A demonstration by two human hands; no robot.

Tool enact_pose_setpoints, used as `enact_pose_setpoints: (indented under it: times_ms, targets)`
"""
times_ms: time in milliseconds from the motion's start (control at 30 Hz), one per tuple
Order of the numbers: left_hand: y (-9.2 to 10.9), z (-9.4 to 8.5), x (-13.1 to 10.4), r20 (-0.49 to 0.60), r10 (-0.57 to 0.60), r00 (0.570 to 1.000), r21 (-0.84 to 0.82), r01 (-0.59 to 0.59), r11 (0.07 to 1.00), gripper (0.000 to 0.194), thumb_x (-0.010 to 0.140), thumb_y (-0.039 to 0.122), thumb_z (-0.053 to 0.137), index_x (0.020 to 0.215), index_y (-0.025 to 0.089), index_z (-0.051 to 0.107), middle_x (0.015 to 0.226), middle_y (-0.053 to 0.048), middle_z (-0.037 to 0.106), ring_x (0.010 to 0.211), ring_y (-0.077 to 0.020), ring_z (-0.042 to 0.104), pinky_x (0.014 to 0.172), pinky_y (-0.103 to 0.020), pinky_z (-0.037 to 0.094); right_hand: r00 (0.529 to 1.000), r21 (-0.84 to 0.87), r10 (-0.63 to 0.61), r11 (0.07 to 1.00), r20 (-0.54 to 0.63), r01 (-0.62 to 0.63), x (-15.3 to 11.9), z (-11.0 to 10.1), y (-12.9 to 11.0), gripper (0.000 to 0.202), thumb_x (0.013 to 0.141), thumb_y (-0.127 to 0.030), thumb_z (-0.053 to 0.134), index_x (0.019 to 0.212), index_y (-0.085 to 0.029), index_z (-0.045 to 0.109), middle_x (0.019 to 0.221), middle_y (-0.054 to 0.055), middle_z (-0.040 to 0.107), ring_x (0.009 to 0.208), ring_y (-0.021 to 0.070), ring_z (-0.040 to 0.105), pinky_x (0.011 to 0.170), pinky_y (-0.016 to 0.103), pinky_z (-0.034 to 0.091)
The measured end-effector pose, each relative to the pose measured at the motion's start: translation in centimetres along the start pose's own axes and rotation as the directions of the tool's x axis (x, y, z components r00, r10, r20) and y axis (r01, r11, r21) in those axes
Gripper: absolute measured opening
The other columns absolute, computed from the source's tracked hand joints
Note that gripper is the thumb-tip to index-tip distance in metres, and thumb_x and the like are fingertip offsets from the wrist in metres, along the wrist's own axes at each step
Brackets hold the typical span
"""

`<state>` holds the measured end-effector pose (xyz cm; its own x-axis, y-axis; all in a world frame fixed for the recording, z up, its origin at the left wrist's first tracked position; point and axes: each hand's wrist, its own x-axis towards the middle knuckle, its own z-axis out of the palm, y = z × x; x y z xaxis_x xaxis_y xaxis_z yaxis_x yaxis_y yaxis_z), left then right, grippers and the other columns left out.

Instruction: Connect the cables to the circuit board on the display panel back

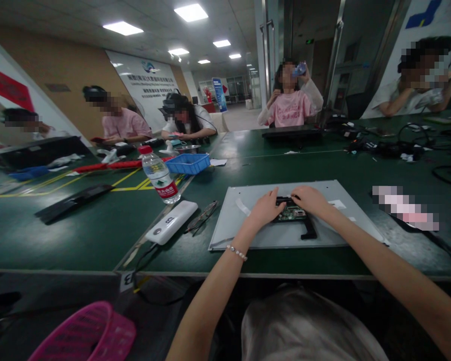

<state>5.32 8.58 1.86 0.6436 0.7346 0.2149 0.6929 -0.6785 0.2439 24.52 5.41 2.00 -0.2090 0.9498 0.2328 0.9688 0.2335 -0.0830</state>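
A light grey flat panel (225, 220) lies on the table in front of me. On its middle rests a green circuit board (291, 214) in a black frame (308, 229), with an L-shaped arm of the frame pointing toward me. My left hand (266, 208) closes on the frame's left side, thumb along the near edge of its black top part. At the top right edge, my right hand (311, 199) has its fingers bent and pressed together on the same frame. The fingers hide part of the board's far edge.
Left of the panel are eyeglasses (202, 218), a white power bank (172, 223) with a cable, a water bottle (160, 175) and a blue basket (188, 164). A black bar (73, 203) lies farther left. Cables (394, 145) clutter the right. Several people sit around the table.
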Motion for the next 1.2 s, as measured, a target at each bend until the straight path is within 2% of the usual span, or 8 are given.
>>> enact_pose_setpoints:
  times_ms: [233,433,867,933,1033,1133,1200]
  targets:
    - [0.1,-0.2,-0.1,-0.003,0.009,1.0,-0.022,-0.009,1.0,0.062,0.093,0.043,0.041,0.142,0.008,0.029,0.138,-0.018,0.048,0.125,-0.0264,0.049,0.101,-0.036,0.04,1.0,0.093,-0.008,0.996,-0.027,0.011,-0.2,0.4,0.9,0.027,0.092,-0.025,0.046,0.107,-0.016,0.067,0.112,0.01,0.068,0.104,0.022,0.06,0.089,0.03,0.044]
    - [0.2,-0.3,0.0,0.019,-0.011,1.0,-0.018,0.011,1.0,0.06,0.093,0.043,0.04,0.142,0.011,0.03,0.138,-0.017,0.048,0.124,-0.0259,0.049,0.102,-0.036,0.039,0.999,0.15,-0.019,0.988,-0.039,0.025,-0.2,0.4,1.1,0.027,0.091,-0.024,0.048,0.109,-0.015,0.066,0.113,0.01,0.068,0.107,0.0221,0.06,0.093,0.032,0.043]
    - [0.0,-0.2,0.0,-0.03,0.035,0.999,-0.007,-0.035,0.999,0.06,0.094,0.045,0.04,0.142,0.01,0.029,0.135,-0.017,0.049,0.121,-0.0263,0.05,0.1,-0.035,0.041,0.999,0.175,-0.021,0.984,-0.045,0.028,-0.3,0.4,1.2,0.029,0.092,-0.025,0.045,0.109,-0.015,0.066,0.113,0.011,0.068,0.107,0.0219,0.06,0.094,0.032,0.043]
    - [-0.1,-0.8,0.0,-0.063,0.031,0.998,0.017,-0.03,0.999,0.055,0.095,0.045,0.039,0.139,0.013,0.035,0.132,-0.015,0.051,0.119,-0.0254,0.051,0.099,-0.035,0.041,0.998,0.185,-0.02,0.982,-0.054,0.03,-0.5,0.2,1.1,0.029,0.092,-0.025,0.045,0.11,-0.015,0.066,0.113,0.01,0.068,0.107,0.0222,0.06,0.094,0.032,0.043]
    - [-0.9,-2.8,0.0,-0.1,-0.016,0.995,0.075,0.024,0.997,0.042,0.095,0.041,0.039,0.128,0.016,0.049,0.123,-0.012,0.056,0.115,-0.0232,0.054,0.099,-0.033,0.041,0.996,0.19,-0.017,0.981,-0.09,0.034,-0.7,-0.1,1.0,0.031,0.092,-0.025,0.045,0.111,-0.014,0.066,0.116,0.011,0.067,0.108,0.0232,0.06,0.096,0.034,0.042]
    - [-2.7,-5.3,-0.6,-0.107,-0.131,0.986,0.166,0.147,0.975,0.031,0.092,0.034,0.046,0.115,0.016,0.058,0.113,-0.011,0.06,0.108,-0.0234,0.057,0.097,-0.034,0.042,0.992,0.19,-0.027,0.981,-0.12,0.049,-0.9,-0.3,0.9,0.031,0.091,-0.025,0.046,0.112,-0.013,0.066,0.117,0.011,0.066,0.109,0.0239,0.059,0.097,0.035,0.042]
    - [-4.2,-6.6,-1.5,-0.109,-0.22,0.969,0.213,0.239,0.947,0.029,0.089,0.03,0.05,0.113,0.016,0.058,0.112,-0.011,0.059,0.104,-0.0232,0.058,0.094,-0.034,0.044,0.989,0.193,-0.037,0.979,-0.141,0.064,-1.0,-0.4,0.9,0.031,0.091,-0.025,0.046,0.112,-0.014,0.066,0.116,0.011,0.067,0.108,0.0239,0.06,0.097,0.036,0.043]
